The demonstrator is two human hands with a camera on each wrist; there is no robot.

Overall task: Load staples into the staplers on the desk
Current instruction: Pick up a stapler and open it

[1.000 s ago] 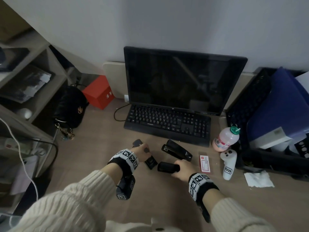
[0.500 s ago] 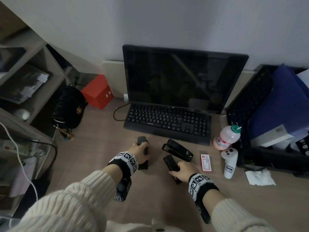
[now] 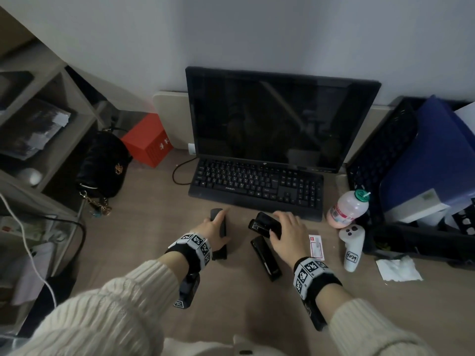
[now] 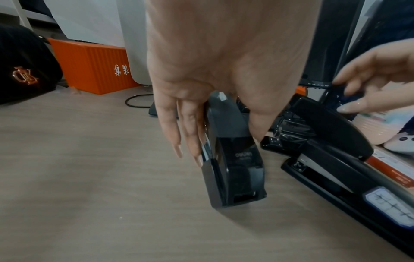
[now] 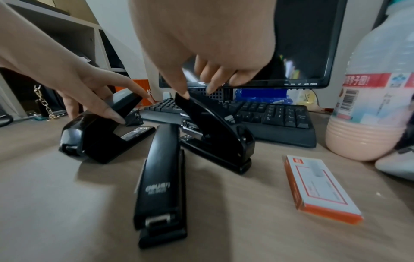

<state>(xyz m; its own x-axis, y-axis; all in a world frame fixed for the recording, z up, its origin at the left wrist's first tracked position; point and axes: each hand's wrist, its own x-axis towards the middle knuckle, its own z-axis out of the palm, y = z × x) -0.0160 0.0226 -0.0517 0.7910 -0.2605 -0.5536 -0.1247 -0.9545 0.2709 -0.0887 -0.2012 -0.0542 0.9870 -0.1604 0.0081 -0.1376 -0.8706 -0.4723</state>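
Observation:
Three black staplers stand on the wooden desk in front of the keyboard. My left hand [image 3: 218, 223] holds the left stapler [image 4: 233, 150] from above, fingers along one side and thumb on the other. My right hand [image 3: 280, 227] grips the far stapler [image 5: 215, 131], its fingertips [image 5: 184, 94] at the raised front end of the cover. The long stapler [image 3: 266, 258] lies free between my hands, pointing away from me. A small orange and white staple box [image 3: 316, 246] lies shut just right of my right hand.
A black keyboard [image 3: 257, 181] and monitor [image 3: 282, 119] stand behind the staplers. A pink bottle [image 3: 347, 209], a white controller [image 3: 352, 245] and a crumpled tissue [image 3: 398, 269] sit at right. At the left are a black bag [image 3: 102, 163], a red box [image 3: 147, 140] and shelves.
My right hand turned the long stapler lengthwise, let it go and moved forward onto the far stapler. My left hand turned its stapler to point away and still holds it.

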